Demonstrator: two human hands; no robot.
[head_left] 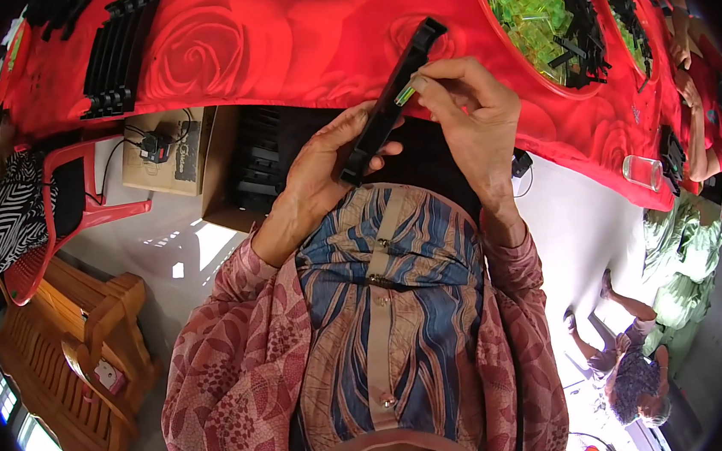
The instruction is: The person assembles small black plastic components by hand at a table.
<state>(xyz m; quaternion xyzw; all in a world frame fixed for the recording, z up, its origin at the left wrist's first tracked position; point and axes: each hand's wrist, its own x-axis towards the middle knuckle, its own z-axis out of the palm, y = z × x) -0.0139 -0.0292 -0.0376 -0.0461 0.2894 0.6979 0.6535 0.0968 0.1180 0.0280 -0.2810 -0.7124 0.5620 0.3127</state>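
Observation:
My left hand (321, 160) grips the lower half of a long black spirit level body (377, 130), fingers wrapped round it from beneath. The bar is tilted, its far end up to the right over the table edge. A small bright green vial (404, 94) sits against the bar's middle. My right hand (476, 117) pinches it between thumb and index finger; how deeply it is seated I cannot tell.
A red table cloth (302, 42) covers the table. Black bars (118, 53) lie stacked at far left. Right, a round basket holds green vials (526, 5) and black pieces (580, 34). A glass (642, 172) lies near the edge; a cardboard box (211, 157) with black parts stands below.

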